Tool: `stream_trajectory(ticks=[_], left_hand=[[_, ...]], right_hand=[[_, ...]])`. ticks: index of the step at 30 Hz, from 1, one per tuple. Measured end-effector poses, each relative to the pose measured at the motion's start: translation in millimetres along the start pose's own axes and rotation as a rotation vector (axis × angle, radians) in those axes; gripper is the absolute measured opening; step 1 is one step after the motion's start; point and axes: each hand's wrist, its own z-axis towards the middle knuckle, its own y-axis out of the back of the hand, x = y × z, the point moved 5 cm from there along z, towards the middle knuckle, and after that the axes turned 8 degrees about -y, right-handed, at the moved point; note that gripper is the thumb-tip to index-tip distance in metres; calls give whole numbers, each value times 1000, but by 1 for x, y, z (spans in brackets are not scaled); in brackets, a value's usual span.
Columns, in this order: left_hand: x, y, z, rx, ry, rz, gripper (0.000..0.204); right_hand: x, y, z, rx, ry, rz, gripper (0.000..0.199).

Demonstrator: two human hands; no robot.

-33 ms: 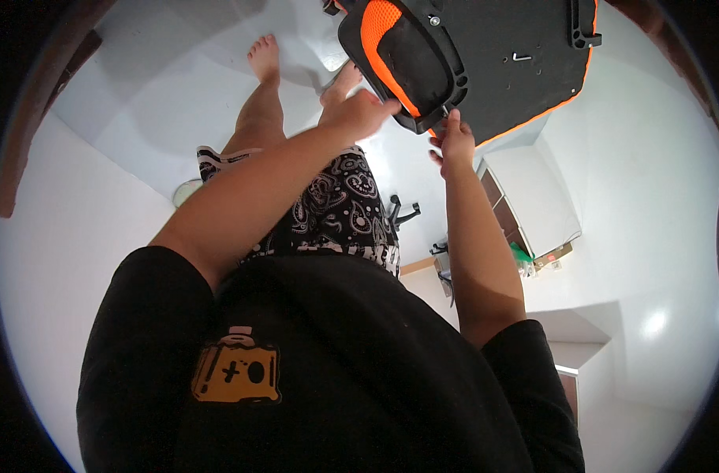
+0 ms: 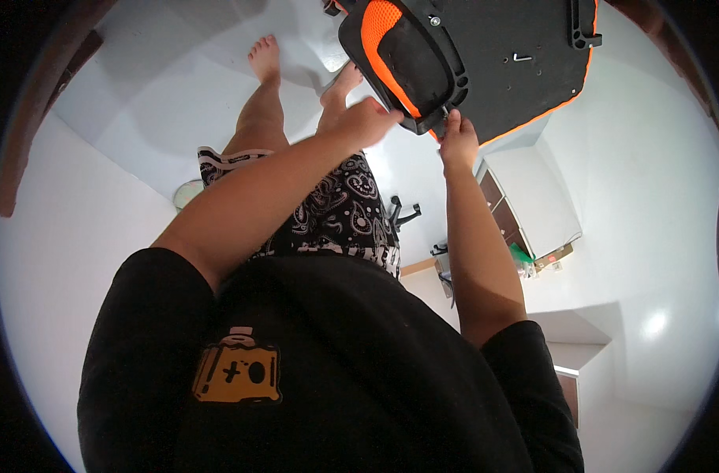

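Reaching out over the bare feet (image 2: 265,57) and the white floor (image 2: 154,102), the left hand (image 2: 365,120) lay against the near edge of the orange mesh pad (image 2: 399,59), fingers curled loosely, apparently to steady it, though whether it truly gripped I could not tell. Just to its right, the right hand (image 2: 457,140) pinched something small at the lower rim of the black chair seat base (image 2: 517,63), which hung upturned with orange trim. Further right stood a white cabinet (image 2: 525,197); no packages or signs showed, only a yellow emblem (image 2: 237,374) on the black shirt.

My bare feet (image 2: 265,57) stand on the pale floor (image 2: 162,87); a black chair base (image 2: 403,214) rests there too.
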Motion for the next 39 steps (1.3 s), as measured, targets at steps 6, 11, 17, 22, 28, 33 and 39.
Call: stream_trajectory(ticks=[6,11,17,22,28,33,39], left_hand=[[-51,-3,-14,-90,-186,-16,36],[-57,-1,-7,-33,-90,-58,34],[-23,-10,8,-73,-104,-58,32],[-16,-13,9,-104,-118,-86,32],[-5,-12,11,-4,-75,-44,34],[-5,8,2,-57,-64,23,36],[-41,35,0,-117,-322,308,27]], right_hand=[[27,8,-20,-308,642,-605,44],[35,8,5,-168,399,-553,44],[5,-28,5,520,-655,973,34],[-8,-16,1,465,-463,666,39],[-5,12,18,-201,310,-280,52],[-2,8,2,-209,411,-583,48],[-22,-36,10,-22,39,-136,57]])
